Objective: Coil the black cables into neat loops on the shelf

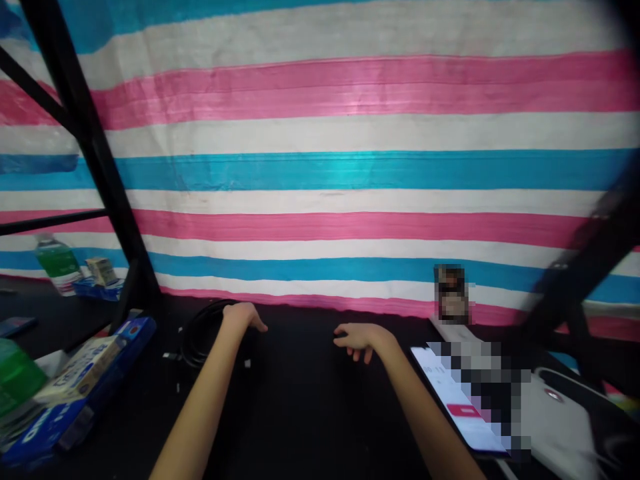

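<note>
My left hand (245, 315) is over the far part of the black table (300, 407), at the right edge of a coiled black cable (193, 343). One digit stretches out to the right; the other fingers are mostly hidden, and no grip on the cable shows. Across a gap, my right hand (363, 338) hovers or rests low over the table with its fingers loosely bent and apart, nothing in them. Nearest to it on the right lies a phone with a lit screen (450, 393). A few small light pieces (247, 363) lie about the coil.
Blue packages (135, 333), a cream box (83, 367) and a green bottle (17, 377) stand at left. Beyond the black frame post (100, 160) is another green-labelled bottle (57, 263). A white device (555, 420) lies at right. Striped sheeting (350, 173) closes the back.
</note>
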A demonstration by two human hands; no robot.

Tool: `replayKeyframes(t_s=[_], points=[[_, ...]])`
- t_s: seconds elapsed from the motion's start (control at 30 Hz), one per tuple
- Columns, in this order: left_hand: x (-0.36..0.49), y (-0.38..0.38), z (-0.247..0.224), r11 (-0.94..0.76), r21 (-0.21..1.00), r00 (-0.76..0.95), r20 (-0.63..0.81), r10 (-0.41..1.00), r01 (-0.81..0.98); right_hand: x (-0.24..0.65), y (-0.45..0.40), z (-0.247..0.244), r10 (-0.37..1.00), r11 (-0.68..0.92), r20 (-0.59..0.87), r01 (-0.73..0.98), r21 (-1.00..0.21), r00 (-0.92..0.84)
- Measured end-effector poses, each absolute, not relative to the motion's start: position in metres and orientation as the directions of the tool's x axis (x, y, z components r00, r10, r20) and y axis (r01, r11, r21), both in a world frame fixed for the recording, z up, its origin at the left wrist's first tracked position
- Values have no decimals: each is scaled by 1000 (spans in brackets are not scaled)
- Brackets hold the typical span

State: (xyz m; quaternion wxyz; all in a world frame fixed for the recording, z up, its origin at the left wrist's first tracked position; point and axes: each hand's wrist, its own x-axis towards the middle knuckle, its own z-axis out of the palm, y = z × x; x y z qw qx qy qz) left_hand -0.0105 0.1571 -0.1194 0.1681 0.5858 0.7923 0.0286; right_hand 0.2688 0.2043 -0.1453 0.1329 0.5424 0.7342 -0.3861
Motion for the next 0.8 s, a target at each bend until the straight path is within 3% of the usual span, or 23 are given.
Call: replayKeyframes(t_s=[0.13,0.4,0.5,0.63,0.8], points=[[-14,148,-105,368,261,-267,-352,897,893,270,203,-143,699,88,-615,898,-432,-365],[-2,133,-90,278,412,-156,-306,939,868,270,199,-143,697,61,-639,914,-401,-327],[14,121,-78,161,483,-44,-244,969,860,268,196,-142,669,54,-666,916,-397,-328],[28,110,-68,78,599,127,-293,948,797,268,194,-138,624,57,-708,923,-380,-330],[11,118,-76,183,517,-10,-320,947,836,273,198,-141,596,54,-729,923,-382,-336]])
